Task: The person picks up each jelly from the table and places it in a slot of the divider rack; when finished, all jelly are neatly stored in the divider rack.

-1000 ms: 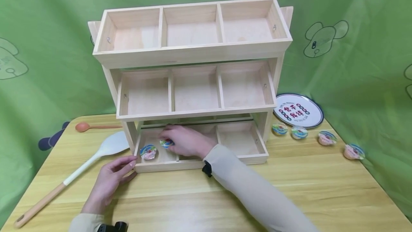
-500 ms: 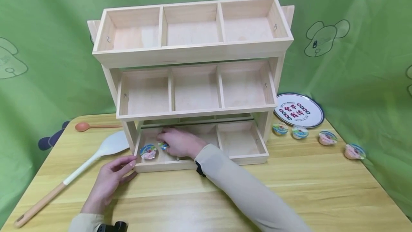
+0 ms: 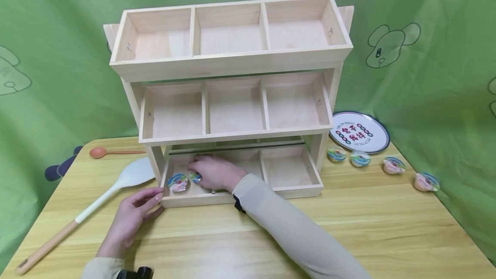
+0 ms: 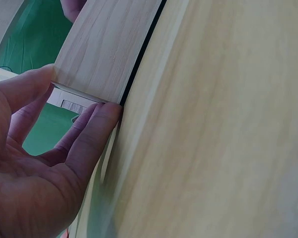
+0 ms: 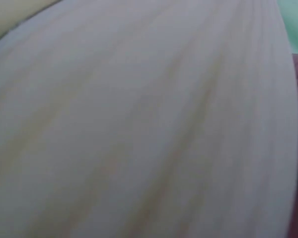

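Observation:
A three-tier wooden rack (image 3: pixel 232 68) with divided trays stands on the table. My left hand (image 3: pixel 129 218) holds the front left corner of its bottom tray. In the left wrist view, the fingertips of my left hand (image 4: pixel 54 163) lie at the upper and lower corners of the tray's end (image 4: pixel 109 49). My right hand (image 3: pixel 215 173) reaches into the bottom tray's left compartment and pinches a small jelly cup (image 3: pixel 195 177), partly hidden by the fingers. Left of it sits another jelly cup (image 3: pixel 178 183). The right wrist view shows mostly blurred pale wood (image 5: pixel 139 119).
Several jelly cups, one at the table's right edge (image 3: pixel 426 182), line the right side. Behind them lies a white plate (image 3: pixel 376 141) with a blue rim. On the left are a white turner (image 3: pixel 133 173) with a wooden handle and an orange spoon (image 3: pixel 98 153).
My right hand has shifted slightly left with the jelly cup, closer to the other cup in that compartment. The left hand stays at the tray's corner.

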Demonstrator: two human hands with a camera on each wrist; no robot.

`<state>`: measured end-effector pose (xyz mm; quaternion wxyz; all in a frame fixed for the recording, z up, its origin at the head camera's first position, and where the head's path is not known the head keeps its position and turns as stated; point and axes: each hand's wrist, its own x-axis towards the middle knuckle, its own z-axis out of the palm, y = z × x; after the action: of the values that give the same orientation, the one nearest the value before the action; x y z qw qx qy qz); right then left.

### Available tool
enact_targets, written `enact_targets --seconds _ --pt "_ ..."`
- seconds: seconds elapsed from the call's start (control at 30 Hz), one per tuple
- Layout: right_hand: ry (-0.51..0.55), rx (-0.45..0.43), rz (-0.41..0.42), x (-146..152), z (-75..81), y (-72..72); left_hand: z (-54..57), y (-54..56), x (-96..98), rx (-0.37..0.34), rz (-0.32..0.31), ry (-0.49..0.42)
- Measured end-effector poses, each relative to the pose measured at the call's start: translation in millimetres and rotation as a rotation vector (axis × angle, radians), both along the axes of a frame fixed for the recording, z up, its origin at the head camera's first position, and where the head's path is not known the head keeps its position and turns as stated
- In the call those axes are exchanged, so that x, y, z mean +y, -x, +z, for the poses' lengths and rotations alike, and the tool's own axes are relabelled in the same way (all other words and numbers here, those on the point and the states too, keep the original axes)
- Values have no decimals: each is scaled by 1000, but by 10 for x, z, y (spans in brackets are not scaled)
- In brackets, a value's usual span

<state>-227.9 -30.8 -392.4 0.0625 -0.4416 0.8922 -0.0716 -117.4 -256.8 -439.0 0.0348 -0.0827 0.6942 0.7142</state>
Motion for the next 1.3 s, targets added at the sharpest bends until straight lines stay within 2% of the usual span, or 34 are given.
enact_targets --seconds 0.33,0.77,0.93,1.1,1.3 --pt "74 -48 -18 135 125 -16 7 3 -10 6 1 0" --pt "181 -64 -21 542 323 -129 9 8 -26 5 0 -1" --pt "165 -83 -69 704 385 -188 9 9 -29 9 -3 -2" --pt "197 -124 -134 908 438 -255 1 11 -10 15 -6 1" --pt "211 -127 -162 1154 504 -341 -16 3 1 6 0 -5"
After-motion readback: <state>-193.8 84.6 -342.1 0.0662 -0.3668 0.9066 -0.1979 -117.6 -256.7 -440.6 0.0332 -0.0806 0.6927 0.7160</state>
